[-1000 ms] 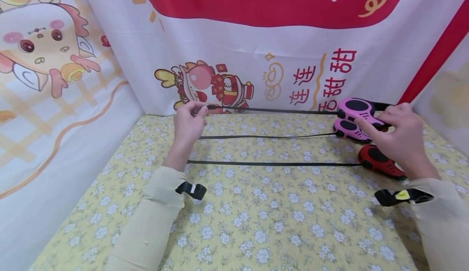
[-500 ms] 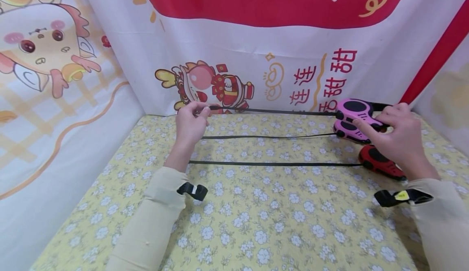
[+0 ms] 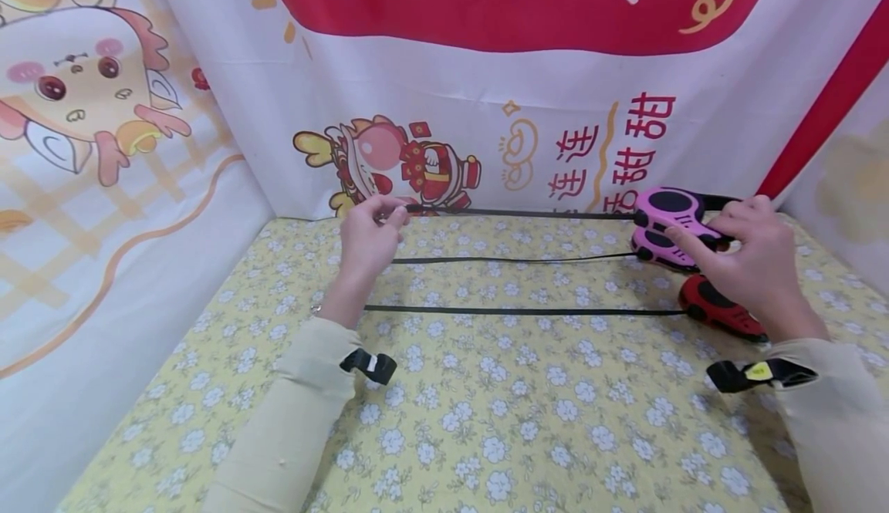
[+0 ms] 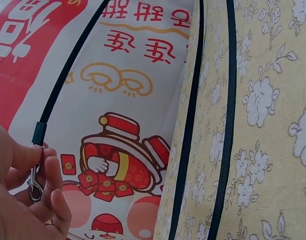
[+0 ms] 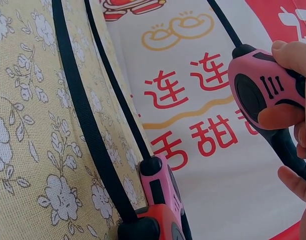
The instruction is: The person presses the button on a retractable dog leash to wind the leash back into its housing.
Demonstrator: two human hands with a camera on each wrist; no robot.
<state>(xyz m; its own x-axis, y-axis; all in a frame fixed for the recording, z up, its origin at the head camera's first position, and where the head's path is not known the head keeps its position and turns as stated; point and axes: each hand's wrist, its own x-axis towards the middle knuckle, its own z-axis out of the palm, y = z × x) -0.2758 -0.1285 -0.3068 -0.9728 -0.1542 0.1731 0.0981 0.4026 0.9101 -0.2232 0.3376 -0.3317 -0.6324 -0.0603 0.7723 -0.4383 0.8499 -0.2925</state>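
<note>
My right hand (image 3: pixel 757 266) grips a pink and black retractable dog leash (image 3: pixel 668 203), raised near the back wall. From its nose a black strap (image 3: pixel 528 212) runs left to my left hand (image 3: pixel 371 239). In the left wrist view, thumb and fingers pinch the metal clip (image 4: pixel 36 191) at the strap's end. Below the held leash lies a second pink leash (image 3: pixel 653 249) on the table. A red leash (image 3: pixel 715 305) rests nearer to me, under my right wrist. Both lying leashes have their straps drawn out leftward; their far ends are hidden behind my left hand and wrist.
Yellow floral cloth (image 3: pixel 486 420) covers the table. A white and red printed curtain (image 3: pixel 444 96) hangs along the back edge, and another printed cloth (image 3: pixel 104 150) closes off the left side.
My left hand has moved slightly right with the clip, and my right hand has edged left with the pink leash. The two leashes on the table stay in place.
</note>
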